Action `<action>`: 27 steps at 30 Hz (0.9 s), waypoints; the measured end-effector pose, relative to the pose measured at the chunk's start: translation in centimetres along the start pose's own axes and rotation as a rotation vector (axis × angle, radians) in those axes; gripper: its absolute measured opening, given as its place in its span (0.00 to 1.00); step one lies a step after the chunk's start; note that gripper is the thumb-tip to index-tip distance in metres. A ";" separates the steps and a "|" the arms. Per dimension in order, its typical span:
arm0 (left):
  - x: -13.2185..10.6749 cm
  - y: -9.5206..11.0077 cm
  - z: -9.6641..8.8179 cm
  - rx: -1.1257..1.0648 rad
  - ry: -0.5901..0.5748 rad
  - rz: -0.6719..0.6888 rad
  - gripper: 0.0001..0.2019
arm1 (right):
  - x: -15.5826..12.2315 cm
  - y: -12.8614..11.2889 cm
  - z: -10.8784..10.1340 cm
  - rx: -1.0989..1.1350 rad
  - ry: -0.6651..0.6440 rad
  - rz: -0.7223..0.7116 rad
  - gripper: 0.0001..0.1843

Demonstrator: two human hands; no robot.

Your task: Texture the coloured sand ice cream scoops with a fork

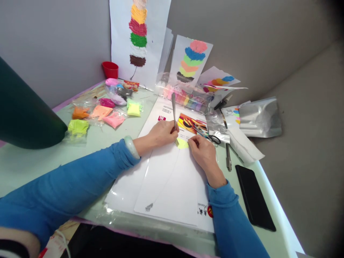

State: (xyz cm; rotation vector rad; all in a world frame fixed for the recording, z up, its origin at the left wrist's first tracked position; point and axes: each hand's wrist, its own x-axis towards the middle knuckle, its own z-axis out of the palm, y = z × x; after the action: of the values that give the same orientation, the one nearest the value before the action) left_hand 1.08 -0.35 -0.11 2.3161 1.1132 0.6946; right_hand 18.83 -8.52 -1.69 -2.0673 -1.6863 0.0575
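My left hand [163,133] is closed around a metal fork [174,111], held upright with its tines down on a patch of yellow-green clay [182,144]. The clay lies on a white sheet of paper [172,179] with a faint curved pencil line. My right hand [203,152] rests on the paper just right of the clay, fingers curled and pressed by its edge; whether it pinches anything is hidden. Both arms wear blue sleeves, and a pale bangle sits on my left wrist.
Bags of coloured clay [107,111] lie at the back left beside a red cup [110,69]. A clear box of clay sticks [188,98], scissors [209,136], a pen [228,157], a silver pouch [259,117], a black phone [254,197] and clay pictures on the wall [138,36] surround the paper.
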 end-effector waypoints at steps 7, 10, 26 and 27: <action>0.0 -0.1 0.3 -0.021 0.005 0.036 0.10 | -0.1 0.0 -0.1 -0.008 -0.007 0.005 0.12; 0.0 -0.1 0.3 -0.028 0.008 0.055 0.10 | -0.1 0.0 -0.1 0.004 0.000 -0.005 0.13; 0.0 0.0 0.3 -0.031 -0.017 0.066 0.10 | -0.1 -0.1 -0.2 0.010 0.000 -0.011 0.12; 0.0 0.0 0.2 -0.028 -0.016 0.069 0.10 | -0.1 -0.1 -0.2 0.009 0.000 -0.012 0.12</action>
State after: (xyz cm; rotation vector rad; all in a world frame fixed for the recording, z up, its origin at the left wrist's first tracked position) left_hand 1.20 -0.40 -0.32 2.3417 1.0142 0.7108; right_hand 18.75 -8.62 -1.52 -2.0505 -1.6955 0.0606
